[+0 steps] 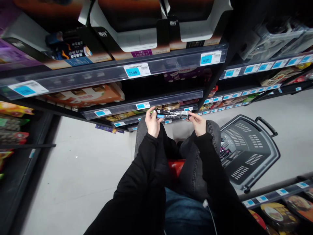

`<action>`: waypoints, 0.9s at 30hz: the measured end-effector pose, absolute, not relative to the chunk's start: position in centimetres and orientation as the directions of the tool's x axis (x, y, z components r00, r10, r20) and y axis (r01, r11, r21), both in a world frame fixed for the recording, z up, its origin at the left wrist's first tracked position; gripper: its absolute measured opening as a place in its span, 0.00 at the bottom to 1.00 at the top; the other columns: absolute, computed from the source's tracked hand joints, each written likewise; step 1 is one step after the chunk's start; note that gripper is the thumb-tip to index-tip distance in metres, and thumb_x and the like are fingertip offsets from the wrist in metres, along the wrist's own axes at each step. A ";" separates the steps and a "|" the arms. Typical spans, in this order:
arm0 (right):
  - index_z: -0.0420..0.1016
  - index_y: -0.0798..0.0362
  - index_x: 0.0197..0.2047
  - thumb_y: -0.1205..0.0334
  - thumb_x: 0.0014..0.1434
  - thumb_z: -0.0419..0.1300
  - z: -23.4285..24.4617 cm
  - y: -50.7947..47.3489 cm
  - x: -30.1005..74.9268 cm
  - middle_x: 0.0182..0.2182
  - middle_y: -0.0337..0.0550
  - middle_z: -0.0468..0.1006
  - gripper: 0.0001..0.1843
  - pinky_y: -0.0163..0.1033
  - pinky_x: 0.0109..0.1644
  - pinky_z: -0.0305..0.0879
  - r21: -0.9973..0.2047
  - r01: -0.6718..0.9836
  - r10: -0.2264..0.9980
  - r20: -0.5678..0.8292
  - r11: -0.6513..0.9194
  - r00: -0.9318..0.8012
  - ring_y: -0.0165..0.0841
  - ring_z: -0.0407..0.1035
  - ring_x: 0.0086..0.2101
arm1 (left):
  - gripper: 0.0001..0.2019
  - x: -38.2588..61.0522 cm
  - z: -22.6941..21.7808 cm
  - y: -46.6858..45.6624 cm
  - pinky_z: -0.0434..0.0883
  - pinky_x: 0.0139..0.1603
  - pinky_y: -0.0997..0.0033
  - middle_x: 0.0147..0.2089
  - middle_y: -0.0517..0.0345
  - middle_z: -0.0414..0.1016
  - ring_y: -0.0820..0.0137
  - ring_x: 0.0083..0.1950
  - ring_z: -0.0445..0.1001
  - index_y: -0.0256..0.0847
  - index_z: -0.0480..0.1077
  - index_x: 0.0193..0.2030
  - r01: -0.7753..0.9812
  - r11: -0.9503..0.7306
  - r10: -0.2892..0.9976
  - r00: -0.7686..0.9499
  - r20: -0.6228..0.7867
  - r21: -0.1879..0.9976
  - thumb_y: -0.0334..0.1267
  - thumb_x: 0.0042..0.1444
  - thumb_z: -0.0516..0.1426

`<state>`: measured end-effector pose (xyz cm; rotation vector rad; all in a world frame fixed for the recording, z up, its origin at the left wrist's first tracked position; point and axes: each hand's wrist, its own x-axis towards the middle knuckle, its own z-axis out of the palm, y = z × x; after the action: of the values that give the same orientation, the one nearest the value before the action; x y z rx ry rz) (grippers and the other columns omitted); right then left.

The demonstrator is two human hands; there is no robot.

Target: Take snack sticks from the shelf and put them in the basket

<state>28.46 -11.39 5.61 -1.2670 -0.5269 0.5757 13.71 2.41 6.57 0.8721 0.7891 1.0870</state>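
Observation:
Stretched level between both hands is a narrow black packet [173, 114] with a blue patch near its left end and white print. My left hand [153, 123] pinches the left end between thumb and fingers. At the other end, my right hand [197, 122] grips the packet the same way. Both hands are above my knees, close in front of the lower shelves. The print is too small to read.
A shelf edge with price tags [137, 70] runs ahead, carrying open display boxes [137, 40]. On the floor to the right stands a grey shopping basket [249, 147] with some packets inside. More shelving [283, 192] lies at the lower right, and a dark rack [14, 173] at left.

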 end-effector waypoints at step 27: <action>0.66 0.52 0.30 0.40 0.44 0.63 5.1 -11.9 30.3 0.33 0.42 0.70 0.24 0.45 0.38 0.72 -0.992 -0.129 0.755 -0.079 0.007 0.651 0.33 0.68 0.33 | 0.10 11.4 8.5 3.4 0.71 0.45 0.66 0.34 0.54 0.79 0.63 0.39 0.77 0.37 0.78 0.30 0.181 -0.255 0.683 0.729 0.045 0.950 0.42 0.44 0.64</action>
<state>30.31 -11.87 5.09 -1.4024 -0.5696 0.7532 11.37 3.35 8.45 1.8004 0.6783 0.5535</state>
